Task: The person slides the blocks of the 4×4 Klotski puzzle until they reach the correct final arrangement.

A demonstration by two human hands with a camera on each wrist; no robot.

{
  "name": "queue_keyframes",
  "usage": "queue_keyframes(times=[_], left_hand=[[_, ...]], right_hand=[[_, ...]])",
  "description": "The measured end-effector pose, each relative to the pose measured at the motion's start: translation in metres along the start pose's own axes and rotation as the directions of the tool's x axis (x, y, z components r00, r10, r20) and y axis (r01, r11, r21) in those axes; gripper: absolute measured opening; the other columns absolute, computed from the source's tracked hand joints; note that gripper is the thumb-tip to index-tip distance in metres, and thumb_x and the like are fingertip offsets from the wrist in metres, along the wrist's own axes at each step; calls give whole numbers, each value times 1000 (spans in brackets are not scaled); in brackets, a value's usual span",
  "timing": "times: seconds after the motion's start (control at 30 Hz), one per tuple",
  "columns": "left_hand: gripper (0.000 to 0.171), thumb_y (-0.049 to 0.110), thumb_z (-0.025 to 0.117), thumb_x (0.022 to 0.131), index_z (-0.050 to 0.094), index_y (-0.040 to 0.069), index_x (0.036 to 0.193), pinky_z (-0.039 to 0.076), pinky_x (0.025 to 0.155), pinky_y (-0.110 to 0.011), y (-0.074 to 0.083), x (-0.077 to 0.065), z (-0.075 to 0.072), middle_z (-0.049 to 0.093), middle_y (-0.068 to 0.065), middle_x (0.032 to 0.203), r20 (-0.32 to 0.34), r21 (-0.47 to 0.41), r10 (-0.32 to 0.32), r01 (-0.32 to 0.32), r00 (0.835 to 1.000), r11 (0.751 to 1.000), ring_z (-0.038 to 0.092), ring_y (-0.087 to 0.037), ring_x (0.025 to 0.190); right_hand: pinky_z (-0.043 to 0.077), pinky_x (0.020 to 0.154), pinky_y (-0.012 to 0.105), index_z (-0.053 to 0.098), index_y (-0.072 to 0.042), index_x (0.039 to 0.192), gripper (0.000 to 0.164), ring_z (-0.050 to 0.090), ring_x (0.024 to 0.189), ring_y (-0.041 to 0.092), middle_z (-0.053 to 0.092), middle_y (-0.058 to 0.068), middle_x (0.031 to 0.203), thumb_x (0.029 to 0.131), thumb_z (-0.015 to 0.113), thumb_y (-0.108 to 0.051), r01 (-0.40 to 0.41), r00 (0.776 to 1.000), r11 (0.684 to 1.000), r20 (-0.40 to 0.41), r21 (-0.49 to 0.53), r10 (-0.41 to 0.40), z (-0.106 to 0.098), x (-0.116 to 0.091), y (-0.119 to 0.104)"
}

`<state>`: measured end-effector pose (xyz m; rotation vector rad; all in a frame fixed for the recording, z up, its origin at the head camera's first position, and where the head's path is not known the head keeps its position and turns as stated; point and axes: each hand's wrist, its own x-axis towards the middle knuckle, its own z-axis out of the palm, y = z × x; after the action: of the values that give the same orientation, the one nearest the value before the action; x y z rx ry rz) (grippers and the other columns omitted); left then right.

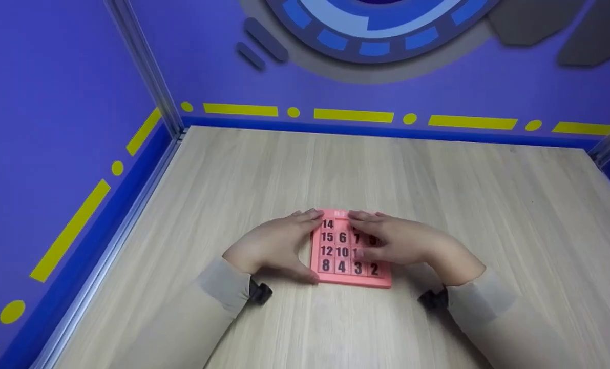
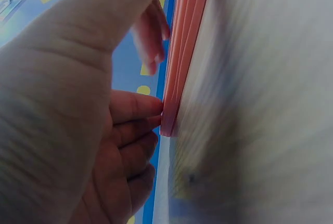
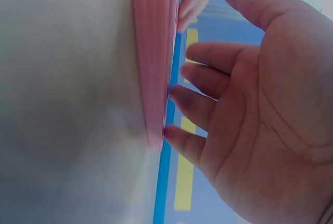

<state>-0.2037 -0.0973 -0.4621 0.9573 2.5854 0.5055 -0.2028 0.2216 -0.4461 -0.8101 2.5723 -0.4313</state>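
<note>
A pink sliding number puzzle (image 1: 353, 281) lies flat on the table, its black-numbered tiles facing up. My left hand (image 1: 276, 243) holds its left side, fingers at the far left corner and thumb by the near left corner. In the left wrist view, fingertips touch the edge of the puzzle's side (image 2: 183, 52). Over the right columns spreads my right hand (image 1: 404, 238), covering several tiles. Its fingers are fairly straight, with some tips at the puzzle's face (image 3: 156, 68) in the right wrist view. A gap without a tile shows beside the 14 tile (image 1: 328, 224).
The wood-grain table (image 1: 264, 174) extends around the puzzle on all sides. A blue wall panel (image 1: 223, 82) with yellow marks rises behind it, and another stands along the left. A metal post (image 1: 148, 66) joins them at the corner.
</note>
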Motion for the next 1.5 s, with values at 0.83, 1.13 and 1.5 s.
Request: queue_keyframes(times=[0.83, 1.13, 1.5], left_hand=[[129, 75, 95, 76, 42, 13, 176, 41, 139, -42, -1, 2, 1, 38, 1, 186, -47, 8, 23, -22, 999, 1000, 42, -22, 170], [129, 72, 97, 74, 43, 12, 175, 41, 139, -43, 1, 2, -1, 37, 0, 186, -40, 7, 18, -18, 999, 1000, 44, -25, 169], [129, 70, 98, 74, 43, 12, 176, 41, 139, -42, 3, 2, 1, 37, 0, 186, -35, -1, 7, -7, 999, 1000, 44, -25, 169]], right_hand=[[16, 147, 63, 49, -12, 172, 76, 27, 176, 32, 39, 9, 185, 111, 67, -53, 62, 998, 997, -14, -38, -62, 4, -4, 2], [10, 147, 64, 44, -12, 175, 82, 21, 178, 31, 33, 4, 187, 111, 66, -58, 102, 995, 995, -20, -19, -103, 8, 2, -2], [16, 146, 62, 44, -18, 175, 78, 25, 177, 35, 31, 3, 188, 111, 66, -57, 63, 997, 998, -35, 18, -63, -1, -10, 8]])
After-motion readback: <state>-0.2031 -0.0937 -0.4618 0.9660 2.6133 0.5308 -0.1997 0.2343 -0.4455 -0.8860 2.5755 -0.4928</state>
